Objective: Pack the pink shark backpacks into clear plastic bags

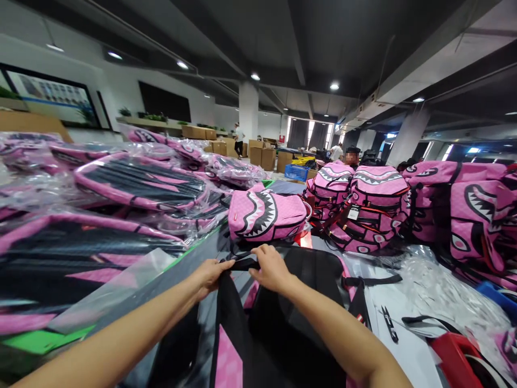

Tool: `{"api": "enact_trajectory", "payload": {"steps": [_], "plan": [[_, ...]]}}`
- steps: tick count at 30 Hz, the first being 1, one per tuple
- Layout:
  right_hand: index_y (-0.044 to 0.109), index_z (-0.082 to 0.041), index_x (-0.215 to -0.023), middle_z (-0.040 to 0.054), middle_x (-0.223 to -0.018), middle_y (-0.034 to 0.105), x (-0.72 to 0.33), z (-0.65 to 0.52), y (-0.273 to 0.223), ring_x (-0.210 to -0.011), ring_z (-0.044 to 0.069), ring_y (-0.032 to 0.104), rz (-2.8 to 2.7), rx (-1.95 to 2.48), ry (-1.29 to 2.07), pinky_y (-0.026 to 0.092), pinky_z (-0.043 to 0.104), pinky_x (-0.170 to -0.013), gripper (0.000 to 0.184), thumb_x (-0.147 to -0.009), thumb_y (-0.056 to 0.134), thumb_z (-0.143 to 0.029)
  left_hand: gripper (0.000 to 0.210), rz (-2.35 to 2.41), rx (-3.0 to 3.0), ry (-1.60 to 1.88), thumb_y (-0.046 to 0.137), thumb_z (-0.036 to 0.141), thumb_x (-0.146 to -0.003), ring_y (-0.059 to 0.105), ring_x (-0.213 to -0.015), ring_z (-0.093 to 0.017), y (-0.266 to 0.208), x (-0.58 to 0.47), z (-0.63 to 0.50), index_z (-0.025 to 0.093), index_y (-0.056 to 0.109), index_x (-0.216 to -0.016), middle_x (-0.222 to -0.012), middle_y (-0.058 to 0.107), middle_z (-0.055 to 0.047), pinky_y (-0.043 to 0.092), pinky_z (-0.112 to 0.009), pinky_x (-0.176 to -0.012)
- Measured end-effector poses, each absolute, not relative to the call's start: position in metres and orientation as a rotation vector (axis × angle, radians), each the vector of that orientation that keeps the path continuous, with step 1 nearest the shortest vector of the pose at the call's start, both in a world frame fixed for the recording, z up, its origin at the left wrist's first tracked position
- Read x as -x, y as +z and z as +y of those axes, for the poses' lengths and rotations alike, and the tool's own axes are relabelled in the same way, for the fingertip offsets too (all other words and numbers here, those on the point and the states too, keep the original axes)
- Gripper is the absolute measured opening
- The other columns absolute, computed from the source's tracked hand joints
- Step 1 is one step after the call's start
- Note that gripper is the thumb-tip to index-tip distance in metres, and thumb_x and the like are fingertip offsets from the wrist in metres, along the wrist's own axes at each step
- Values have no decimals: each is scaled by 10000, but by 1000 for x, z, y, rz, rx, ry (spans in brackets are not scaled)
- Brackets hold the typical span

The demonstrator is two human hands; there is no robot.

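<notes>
A black and pink backpack (299, 323) lies in front of me with its black back side up. My left hand (212, 275) pinches a black strap (245, 263) of this backpack near its top left. On the same strap, a short way to the right, are the curled fingers of my right hand (271, 267). A black shoulder strap with a pink patch (229, 353) runs down toward me from under my left hand. Just beyond my hands lies a pink pouch (269, 215) with a shark-mouth print.
Plastic-wrapped pink and black backpacks (141, 180) are piled at left. Pink shark-mouth backpacks (377, 210) stand at the right back. Black thread snips (389, 325), clear plastic bags (444, 285) and a red tape dispenser (460, 358) lie at right. Other people are farther back.
</notes>
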State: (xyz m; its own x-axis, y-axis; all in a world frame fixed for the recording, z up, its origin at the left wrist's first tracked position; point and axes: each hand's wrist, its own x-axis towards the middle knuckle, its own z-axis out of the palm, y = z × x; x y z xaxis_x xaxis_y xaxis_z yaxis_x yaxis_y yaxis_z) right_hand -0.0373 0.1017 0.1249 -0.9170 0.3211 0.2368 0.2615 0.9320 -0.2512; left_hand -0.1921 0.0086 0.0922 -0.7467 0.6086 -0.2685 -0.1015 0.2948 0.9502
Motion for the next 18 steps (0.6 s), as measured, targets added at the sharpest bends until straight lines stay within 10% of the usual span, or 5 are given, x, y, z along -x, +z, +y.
{"api": "enact_trajectory", "payload": {"steps": [10, 18], "plan": [[723, -176, -826, 47, -918, 743, 60, 113, 99, -875, 176, 643, -3045, 308, 60, 332, 319, -785, 332, -1039, 543, -357, 335, 1882, -75, 1536, 602, 473, -988, 571, -591, -94, 52, 175, 57, 141, 641, -958, -781, 630, 19, 511, -239, -551], [699, -217, -951, -18, -807, 672, 21, 135, 112, -822, 146, 616, -2925, 322, 434, 374, 276, -804, 281, -1075, 458, -292, 381, 1567, -289, 1732, 593, 440, -968, 400, -409, -76, 94, 162, 37, 178, 547, -695, -500, 422, 85, 384, -212, -444]]}}
